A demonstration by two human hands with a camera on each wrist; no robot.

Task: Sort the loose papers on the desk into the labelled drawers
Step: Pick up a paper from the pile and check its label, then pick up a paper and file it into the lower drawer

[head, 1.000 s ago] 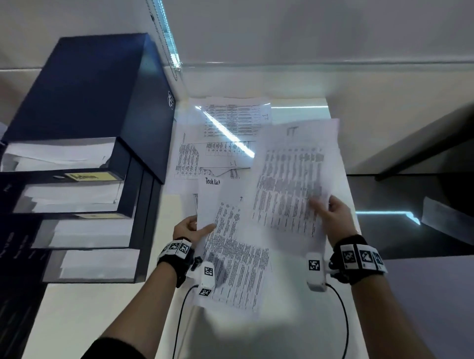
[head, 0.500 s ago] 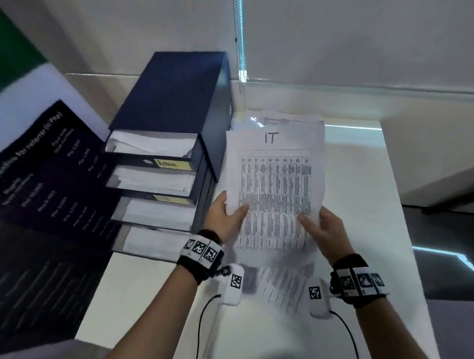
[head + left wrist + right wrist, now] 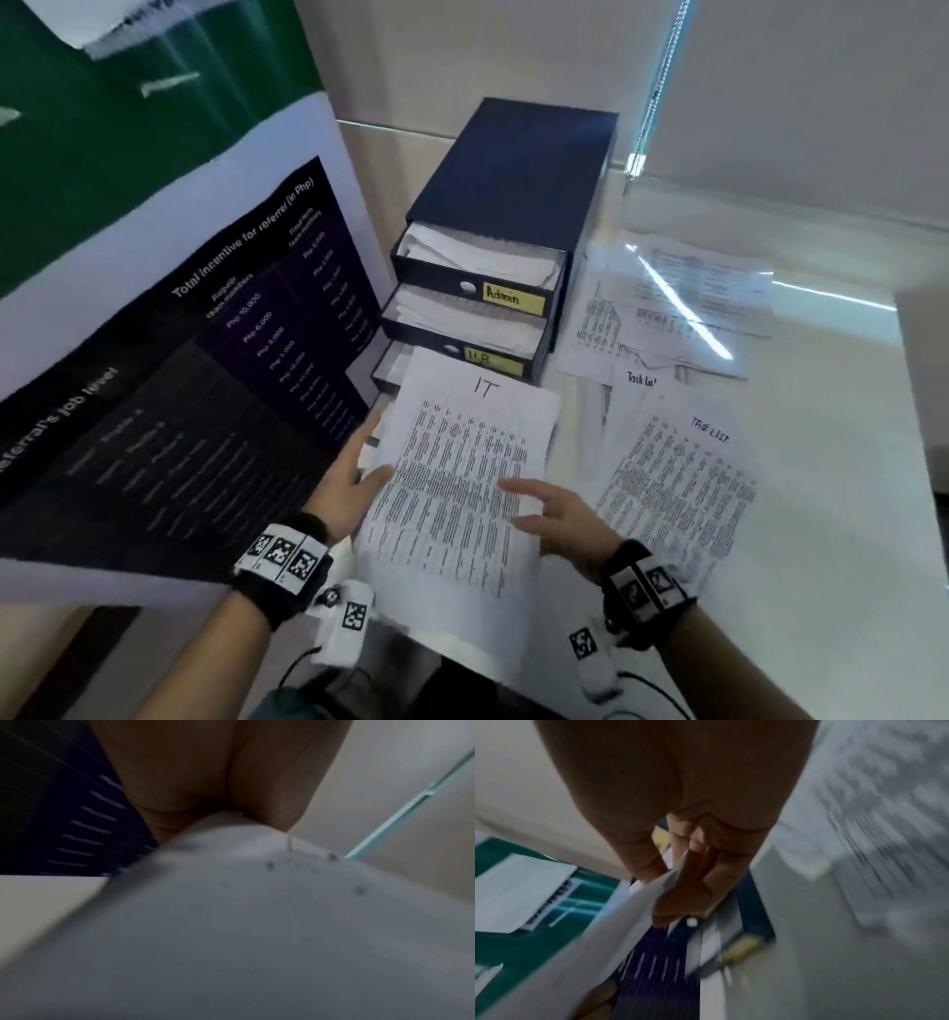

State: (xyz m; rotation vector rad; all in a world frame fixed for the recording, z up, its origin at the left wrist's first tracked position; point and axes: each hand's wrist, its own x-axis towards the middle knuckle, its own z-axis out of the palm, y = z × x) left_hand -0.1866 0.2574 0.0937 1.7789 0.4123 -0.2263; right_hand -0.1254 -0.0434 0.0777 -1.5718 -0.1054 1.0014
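Note:
A printed sheet headed "IT" (image 3: 462, 462) hangs in front of the dark blue drawer unit (image 3: 513, 180). My left hand (image 3: 354, 478) holds its left edge with the thumb on top. My right hand (image 3: 544, 509) pinches its right edge; in the right wrist view the sheet (image 3: 641, 902) passes between thumb and fingers. The sheet's top edge covers part of the third drawer (image 3: 390, 370), below the open "Admin" drawer (image 3: 513, 298) and a second labelled drawer (image 3: 493, 360). The lower drawers' labels are hidden. Two "Task List" sheets (image 3: 678, 488) and more sheets (image 3: 667, 308) lie on the desk to the right.
A large poster board (image 3: 179, 360) stands close on the left of the drawer unit. The white desk (image 3: 847, 514) ends in an edge at the right. A blind chain (image 3: 662, 77) hangs at the wall behind. Cables trail from both wrists near the desk's front.
A second ago my right hand held the IT sheet and my left touched another. Both hands then took the IT sheet and brought it down and left, to the lower drawers.

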